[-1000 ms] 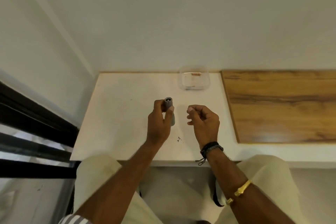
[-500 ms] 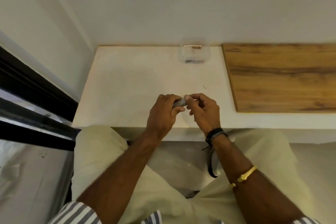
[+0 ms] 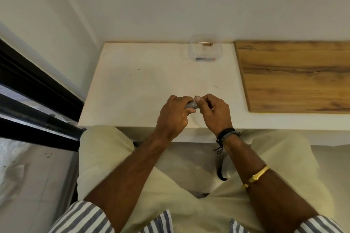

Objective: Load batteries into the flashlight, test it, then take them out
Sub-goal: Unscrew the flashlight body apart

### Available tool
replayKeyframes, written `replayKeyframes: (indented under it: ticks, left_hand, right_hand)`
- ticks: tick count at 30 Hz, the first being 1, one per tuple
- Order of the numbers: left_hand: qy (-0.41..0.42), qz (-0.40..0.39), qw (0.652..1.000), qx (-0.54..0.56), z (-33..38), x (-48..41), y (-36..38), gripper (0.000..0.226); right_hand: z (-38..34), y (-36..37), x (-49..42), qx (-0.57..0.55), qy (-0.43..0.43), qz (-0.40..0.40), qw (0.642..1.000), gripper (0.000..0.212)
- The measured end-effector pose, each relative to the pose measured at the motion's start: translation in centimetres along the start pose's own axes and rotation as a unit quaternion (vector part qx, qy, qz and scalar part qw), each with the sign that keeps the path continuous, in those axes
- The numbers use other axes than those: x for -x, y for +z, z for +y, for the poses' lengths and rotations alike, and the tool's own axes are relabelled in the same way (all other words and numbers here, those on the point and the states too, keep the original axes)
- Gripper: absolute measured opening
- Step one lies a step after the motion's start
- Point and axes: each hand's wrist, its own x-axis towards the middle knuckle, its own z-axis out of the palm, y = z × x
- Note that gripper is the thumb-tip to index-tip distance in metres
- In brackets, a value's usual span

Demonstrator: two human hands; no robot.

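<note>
Small grey cylindrical flashlight [image 3: 191, 105]: above near edge of white table [image 3: 132, 89], long axis 9-to-3 | left hand [image 3: 173, 117] wraps body | right hand [image 3: 213, 112] pinches 3 o'clock end | clear plastic box [image 3: 205, 48] at 12, well apart.
</note>
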Motion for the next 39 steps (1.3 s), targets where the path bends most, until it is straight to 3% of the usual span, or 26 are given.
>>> replayKeyframes:
  ticks: [12, 18, 23, 26, 31, 33, 36, 39]
  left_hand:
    - [0.008, -0.025, 0.999, 0.039, -0.4, 0.2, 0.1, 0.013]
    - [-0.002, -0.028, 0.989, 0.146, -1.2, 0.1, -0.4, 0.02]
    - [0.023, -0.012, 0.996, 0.081, -1.9, 0.1, -0.2, 0.018]
    - [0.023, -0.033, 0.998, 0.052, -2.0, 0.5, 0.2, 0.021]
    - [0.033, -0.004, 0.998, 0.049, -2.0, 0.7, 0.0, 0.016]
    - [0.033, 0.003, 0.998, 0.048, -2.2, 0.7, -0.1, 0.016]
    - [0.022, -0.002, 0.999, 0.036, -2.3, 0.7, -0.2, 0.021]
    - [0.031, -0.003, 0.999, 0.033, -2.3, 0.9, -0.1, 0.02]
  right_hand:
    - [0.4, 0.2, 0.5, 0.02, -0.052, 0.012, 0.998, 0.032]
    - [0.1, -0.4, 0.5, 0.001, -0.113, -0.014, 0.993, 0.01]
    - [0.1, -0.4, 0.6, -0.025, -0.033, -0.019, 0.999, 0.022]
    - [0.3, -0.4, 0.4, 0.019, -0.015, -0.024, 0.999, 0.035]
    - [0.7, -0.7, 0.5, -0.005, -0.078, -0.05, 0.996, 0.013]
    - [0.8, -0.8, 0.4, -0.02, -0.097, -0.073, 0.992, 0.014]
    - [0.8, -1.1, 0.0, -0.069, -0.068, -0.112, 0.989, 0.023]
    - [0.6, -0.9, 0.1, -0.081, 0.016, -0.096, 0.992, 0.017]
